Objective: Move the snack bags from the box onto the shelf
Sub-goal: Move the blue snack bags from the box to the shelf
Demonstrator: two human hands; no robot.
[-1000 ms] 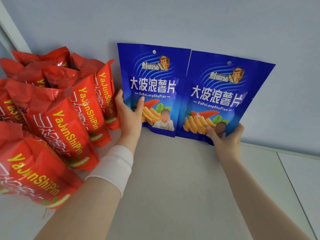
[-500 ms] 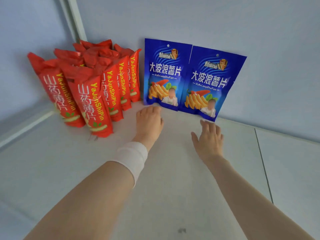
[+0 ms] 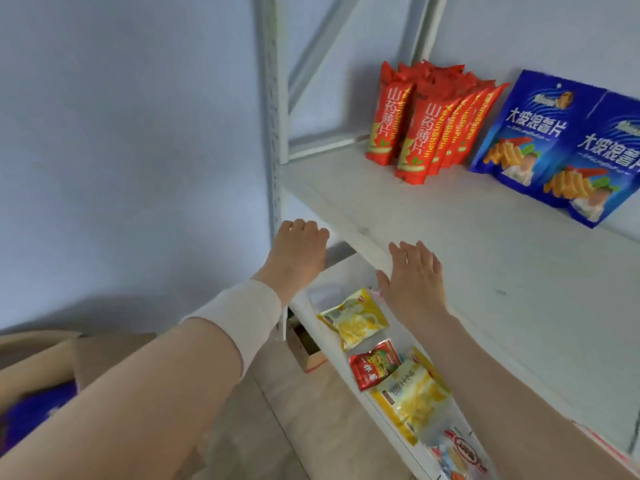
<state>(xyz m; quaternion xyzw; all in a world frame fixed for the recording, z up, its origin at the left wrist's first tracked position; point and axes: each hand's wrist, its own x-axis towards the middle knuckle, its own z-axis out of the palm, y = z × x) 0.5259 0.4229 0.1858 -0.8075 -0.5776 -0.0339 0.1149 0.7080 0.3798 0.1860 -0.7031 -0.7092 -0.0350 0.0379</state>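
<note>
Two blue snack bags (image 3: 526,133) lean upright against the wall at the back right of the white shelf (image 3: 450,237). Several red snack bags (image 3: 429,123) stand in a cluster to their left. My left hand (image 3: 298,251) hangs empty with loosely curled fingers off the shelf's front left corner. My right hand (image 3: 414,282) is empty with straight fingers over the shelf's front edge. The cardboard box (image 3: 79,355) sits at the lower left, with blue bags (image 3: 31,410) showing inside.
A lower shelf (image 3: 311,306) holds yellow bags (image 3: 356,320) and a small red bag (image 3: 374,365). A white metal upright (image 3: 273,116) stands at the shelf's left end. A small cardboard carton (image 3: 308,351) lies on the floor below.
Both hands let go of the two blue bags and drew back from them to the shelf's front edge. My view pulled back and swung left, bringing the box and lower shelf into sight.
</note>
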